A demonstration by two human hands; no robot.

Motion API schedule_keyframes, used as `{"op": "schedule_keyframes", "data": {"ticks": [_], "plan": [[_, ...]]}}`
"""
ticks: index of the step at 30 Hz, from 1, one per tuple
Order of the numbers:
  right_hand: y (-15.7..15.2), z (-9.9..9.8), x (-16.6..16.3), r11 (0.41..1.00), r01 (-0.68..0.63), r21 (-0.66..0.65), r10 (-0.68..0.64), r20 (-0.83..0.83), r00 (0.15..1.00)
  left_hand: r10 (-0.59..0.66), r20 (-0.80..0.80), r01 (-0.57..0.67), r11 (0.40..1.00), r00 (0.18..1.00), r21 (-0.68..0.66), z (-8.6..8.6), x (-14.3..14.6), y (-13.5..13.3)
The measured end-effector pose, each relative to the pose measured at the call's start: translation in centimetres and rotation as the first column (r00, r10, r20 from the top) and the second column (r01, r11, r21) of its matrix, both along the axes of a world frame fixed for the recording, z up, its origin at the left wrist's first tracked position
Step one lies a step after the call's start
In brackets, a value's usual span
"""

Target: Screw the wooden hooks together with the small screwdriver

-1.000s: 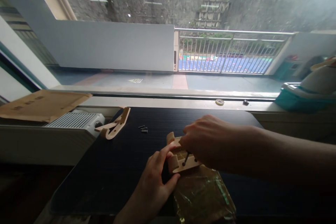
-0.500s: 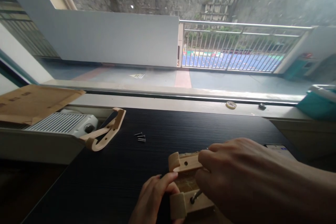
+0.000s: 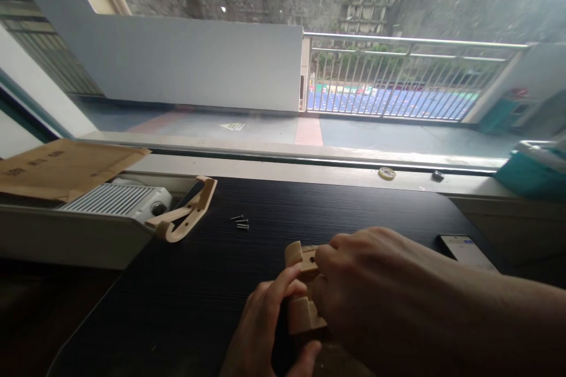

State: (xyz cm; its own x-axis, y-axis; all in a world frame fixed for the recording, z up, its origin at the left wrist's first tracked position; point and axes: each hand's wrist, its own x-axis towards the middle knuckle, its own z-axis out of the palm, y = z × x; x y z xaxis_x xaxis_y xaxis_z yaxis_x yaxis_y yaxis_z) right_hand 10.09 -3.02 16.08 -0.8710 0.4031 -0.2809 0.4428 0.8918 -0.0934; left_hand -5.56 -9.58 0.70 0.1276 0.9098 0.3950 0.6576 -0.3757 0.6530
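Observation:
In front of me on the dark table lies a light wooden piece (image 3: pixel 300 315) with two parallel bars, rounded ends and a screw hole in the far bar. My left hand (image 3: pixel 265 321) is wrapped round its left end, fingers over the far side and thumb at the near side. My right hand (image 3: pixel 375 277) is closed above the bars, covering their right part. The thin metal shaft of a screwdriver showed under this hand a moment ago; now the hand hides it. Several screws (image 3: pixel 241 222) lie farther up the table.
A second wooden piece (image 3: pixel 190 212) rests at the table's left edge beside a grey ribbed box (image 3: pixel 115 203) under brown cardboard (image 3: pixel 66 168). A phone (image 3: pixel 466 252) lies right of my hand. A tape roll (image 3: pixel 387 172) sits on the windowsill (image 3: pixel 274 171).
My right hand has shifted left over the near bar, hiding the metal shaft and hole. My left thumb has come into view at the near side. The camera view has shifted slightly.

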Motion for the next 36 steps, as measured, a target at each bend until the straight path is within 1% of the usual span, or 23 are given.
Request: {"op": "schedule_keyframes", "data": {"ticks": [3, 6, 9, 11, 13, 16, 20, 22, 25, 29, 31, 33, 36], "plan": [[-0.5, -0.2, -0.4, 1.000, -0.017, 0.014, 0.016, 0.021, 1.000, 0.010, 0.011, -0.010, 1.000, 1.000, 0.011, 0.6, 1.0, 0.0], [-0.6, -0.3, -0.6, 0.998, 0.025, 0.051, -0.028, 0.059, 0.998, -0.040, -0.018, 0.041, 0.999, 0.999, 0.032, 1.0, 1.7, 0.8], [-0.6, 0.3, -0.7, 0.998, 0.034, 0.052, -0.041, 0.139, 0.989, -0.106, -0.066, 0.104, 0.994, 0.992, -0.024, 1.3, 2.2, 1.8], [-0.7, 0.7, -0.8, 0.998, 0.017, 0.056, -0.025, 0.143, 0.989, -0.133, -0.065, 0.129, 0.990, 0.989, -0.065, 1.4, 2.2, 2.2], [-1.0, 1.0, -1.1, 0.998, 0.004, 0.058, -0.011, 0.125, 0.992, -0.132, -0.043, 0.128, 0.987, 0.990, -0.093, 1.3, 2.2, 2.4], [-1.4, 0.9, -1.6, 0.997, 0.006, 0.082, -0.018, 0.155, 0.988, -0.123, 0.004, 0.123, 0.984, 0.992, -0.131, 0.8, 2.3, 2.4], [-1.3, 0.6, -1.9, 0.993, 0.026, 0.116, -0.054, 0.240, 0.969, -0.111, 0.061, 0.118, 0.987, 0.992, -0.108, 0.4, 2.6, 2.5], [-1.0, 0.7, -1.7, 0.991, 0.080, 0.112, -0.107, 0.270, 0.957, -0.117, 0.062, 0.122, 0.988, 0.991, -0.095, 0.5, 2.6, 2.6], [-1.0, 1.3, -1.4, 0.980, 0.161, 0.113, -0.188, 0.293, 0.937, -0.145, 0.053, 0.150, 0.981, 0.988, -0.125, 0.7, 2.6, 2.6], [-1.4, 2.7, -1.4, 0.986, 0.102, 0.133, -0.140, 0.316, 0.938, -0.139, 0.061, 0.146, 0.979, 0.988, -0.144, 0.6, 2.3, 2.6], [-1.4, 3.0, -1.4, 0.983, 0.110, 0.145, -0.153, 0.337, 0.929, -0.133, 0.069, 0.143, 0.978, 0.989, -0.151, 0.3, 2.3, 2.6], [-1.1, 2.7, -1.1, 0.984, 0.113, 0.135, -0.153, 0.336, 0.929, -0.140, 0.090, 0.154, 0.974, 0.986, -0.168, 0.0, 2.2, 2.7], [-0.6, 1.8, -0.2, 0.989, 0.083, 0.122, -0.114, 0.271, 0.956, -0.161, 0.130, 0.181, 0.971, 0.978, -0.160, -0.4, 2.2, 2.8]]}}
